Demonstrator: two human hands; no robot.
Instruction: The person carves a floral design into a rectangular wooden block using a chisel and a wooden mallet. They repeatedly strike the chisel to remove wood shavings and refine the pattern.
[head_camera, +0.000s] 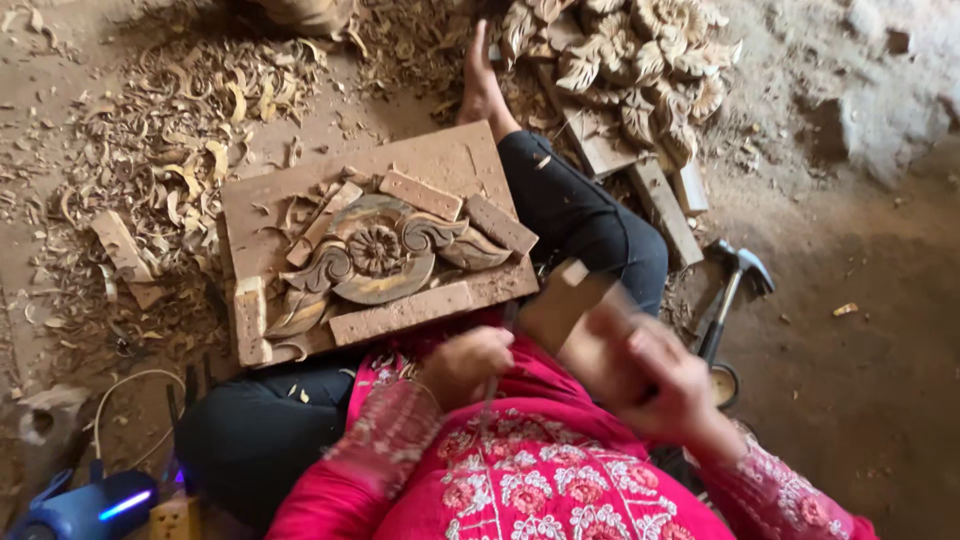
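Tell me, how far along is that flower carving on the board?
Done: the carved piece already shows a rosette and scrolls, and shavings cover the floor. In hand: the left hand holds a thin chisel, and the right hand, blurred, holds a wooden block. Left: probably finer detail; finished pieces look crisper.

Right hand (665, 385): motion-blurred, as is its wooden mallet (565, 305). Chisel (497, 360): mostly hidden by left hand (465, 365). Blue device (85, 508): cut off at bottom edge.

No packages, labels, signs or screens in view.
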